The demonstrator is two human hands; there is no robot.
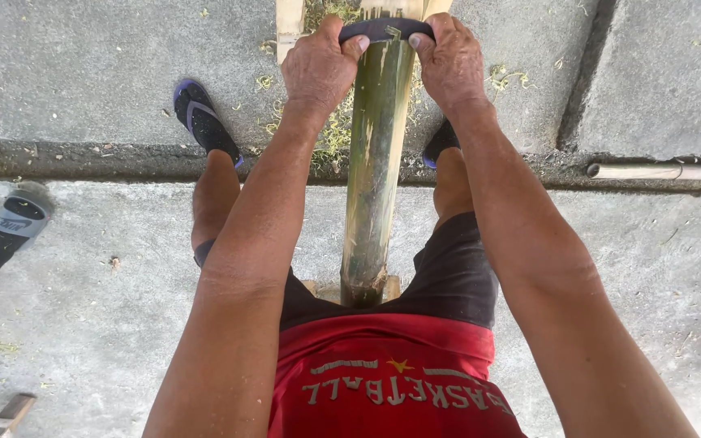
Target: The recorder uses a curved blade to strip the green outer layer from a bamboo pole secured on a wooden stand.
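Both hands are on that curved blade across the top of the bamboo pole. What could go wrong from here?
1. The left hand and right hand are bare on the blade; a slip could cut fingers.
2. The bamboo pole runs between the legs toward the shorts, so a sudden pull could bring the blade toward the body.
3. Feet wear only flip-flops.
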